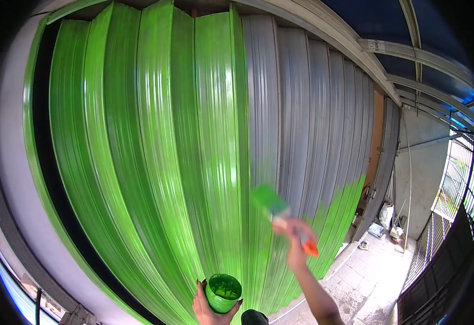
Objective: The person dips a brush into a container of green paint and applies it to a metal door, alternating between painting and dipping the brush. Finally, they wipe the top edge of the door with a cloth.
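Corrugated shutter [155,151] fills left and centre of frame, a solid wall w/ ribs; no way through. Right hand [295,238] w/ brush [280,211] sits just off it at centre-right, open air around. Left hand [207,309] w/ paint cup [223,292] at bottom centre, close to the shutter. Lower right: bare paved floor [367,276], some clutter by the far wall [426,173]. Fence [443,265] closes the right edge. Roof beams [410,54] cross upper right.

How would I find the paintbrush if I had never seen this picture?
Look at the big folding metal door, green on the left and still grey on the right. Low down, where the two colours meet, the right hand holds up the paintbrush. It has green bristles and an orange handle tip, unlike the round green paint cup in the left hand.
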{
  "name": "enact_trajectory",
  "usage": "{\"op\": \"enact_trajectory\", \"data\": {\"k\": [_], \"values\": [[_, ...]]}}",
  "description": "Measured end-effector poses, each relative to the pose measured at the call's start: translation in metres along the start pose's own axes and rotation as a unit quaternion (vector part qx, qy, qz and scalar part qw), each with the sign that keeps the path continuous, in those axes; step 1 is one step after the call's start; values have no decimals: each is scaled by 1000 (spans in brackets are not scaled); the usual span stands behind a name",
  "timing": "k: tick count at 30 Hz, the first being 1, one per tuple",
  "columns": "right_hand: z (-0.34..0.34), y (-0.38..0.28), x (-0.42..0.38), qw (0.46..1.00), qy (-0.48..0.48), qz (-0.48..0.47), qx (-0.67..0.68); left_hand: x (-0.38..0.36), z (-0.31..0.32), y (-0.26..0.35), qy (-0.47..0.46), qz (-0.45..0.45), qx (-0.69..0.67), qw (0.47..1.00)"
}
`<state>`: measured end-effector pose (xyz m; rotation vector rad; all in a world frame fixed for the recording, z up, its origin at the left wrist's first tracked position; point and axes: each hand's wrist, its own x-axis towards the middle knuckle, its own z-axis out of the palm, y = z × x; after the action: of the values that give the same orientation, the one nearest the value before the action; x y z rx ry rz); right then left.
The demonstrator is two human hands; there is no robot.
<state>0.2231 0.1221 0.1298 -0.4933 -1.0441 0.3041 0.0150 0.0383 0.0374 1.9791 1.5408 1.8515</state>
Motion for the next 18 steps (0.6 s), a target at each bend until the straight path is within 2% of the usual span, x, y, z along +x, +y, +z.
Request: {"op": "enact_trajectory", "data": {"k": [3, 7, 11, 13, 16, 18], "values": [[19, 41, 72, 987, 35, -137, -79, -5, -1, 1, -14, -16, -16, 1000], [7, 104, 76, 931, 42, -206, -297, -8, -5, 2, -26, -28, -33, 999], [-7, 165, 38, 910, 87, -214, -345, -11, -6, -7, -41, -32, -50, 997], [-1, 172, 31, 900, 98, -230, -357, -12, -6, -13, -42, -34, -59, 997], [21, 158, 64, 899, 66, -130, -413, -11, -9, -19, -42, -36, -64, 996], [48, 135, 116, 893, 94, -219, -381, -12, -13, -25, -41, -24, -53, 997]]}}
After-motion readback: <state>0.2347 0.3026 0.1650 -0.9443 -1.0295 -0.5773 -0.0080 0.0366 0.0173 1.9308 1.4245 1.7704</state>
